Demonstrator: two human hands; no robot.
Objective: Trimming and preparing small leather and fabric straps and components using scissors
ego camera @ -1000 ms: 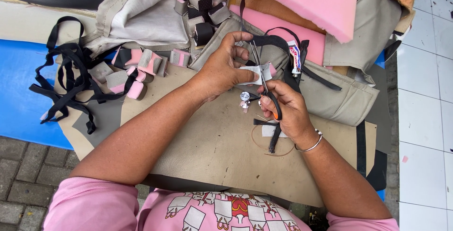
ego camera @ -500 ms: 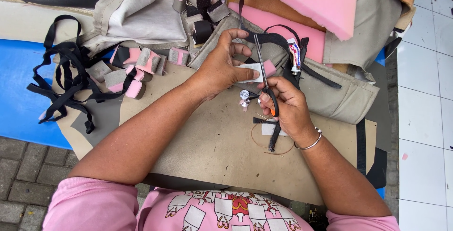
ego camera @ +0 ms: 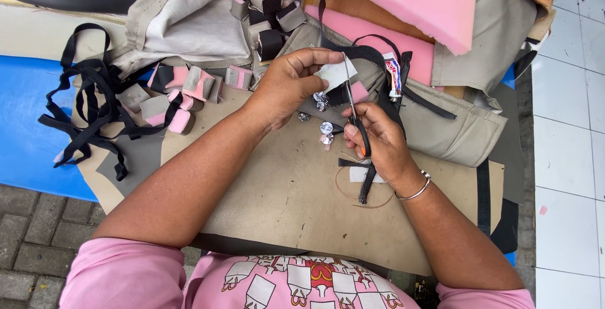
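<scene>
My left hand (ego camera: 288, 84) pinches a small white patch of fabric (ego camera: 335, 74) above the beige leatherette sheet (ego camera: 277, 189). My right hand (ego camera: 377, 140) grips black-handled scissors (ego camera: 353, 108), whose blades point up against the patch's right edge. Just below the patch lie a few small shiny metal buttons (ego camera: 324, 127). A black strap (ego camera: 367, 183) and a thin loop of thread lie under my right wrist, which wears a silver bracelet (ego camera: 413, 191).
Pink foam blocks (ego camera: 409, 0) and beige cover fabric (ego camera: 189, 19) are piled at the back. Small foam-and-fabric pieces (ego camera: 183, 91) and tangled black straps (ego camera: 94, 107) lie at the left on a blue surface (ego camera: 25, 132). White tiles (ego camera: 567, 126) run along the right.
The scissors have shifted slightly left and up onto the white patch. My left hand has turned the patch a little. The view has drifted slightly.
</scene>
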